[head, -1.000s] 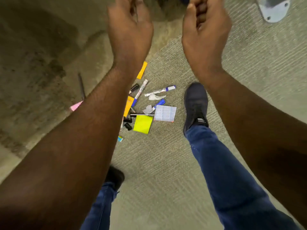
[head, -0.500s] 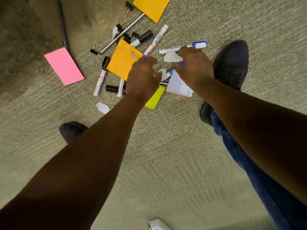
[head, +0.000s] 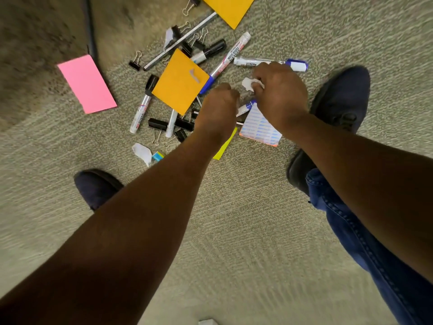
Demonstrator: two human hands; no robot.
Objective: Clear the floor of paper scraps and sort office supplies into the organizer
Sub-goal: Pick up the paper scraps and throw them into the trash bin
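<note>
Markers (head: 140,110): five; orange notes (head: 180,82): two; pink note (head: 86,83): one

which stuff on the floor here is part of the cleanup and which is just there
Part of the job:
white paper scrap, pinched by the right hand
torn scrap
markers
binder clips
orange sticky pad
pink pad

Just there:
shoes
dark cable

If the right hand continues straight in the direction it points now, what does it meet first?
Probably the crumpled white paper scrap, already at the right hand's fingertips; whether they touch it yet is unclear.
</note>
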